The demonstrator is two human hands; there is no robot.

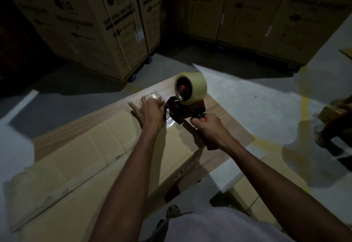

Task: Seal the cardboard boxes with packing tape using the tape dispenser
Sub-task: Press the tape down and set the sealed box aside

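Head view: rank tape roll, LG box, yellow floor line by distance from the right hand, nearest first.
From the right hand:
1. Tape roll, on the dispenser just above the hand.
2. Yellow floor line, on the floor to the right.
3. LG box, stacked at the far upper left.

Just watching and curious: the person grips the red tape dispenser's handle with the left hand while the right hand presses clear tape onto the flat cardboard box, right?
Hands swapped. In the head view the right hand grips the red tape dispenser by its handle, and the left hand presses clear tape onto the flat cardboard box.
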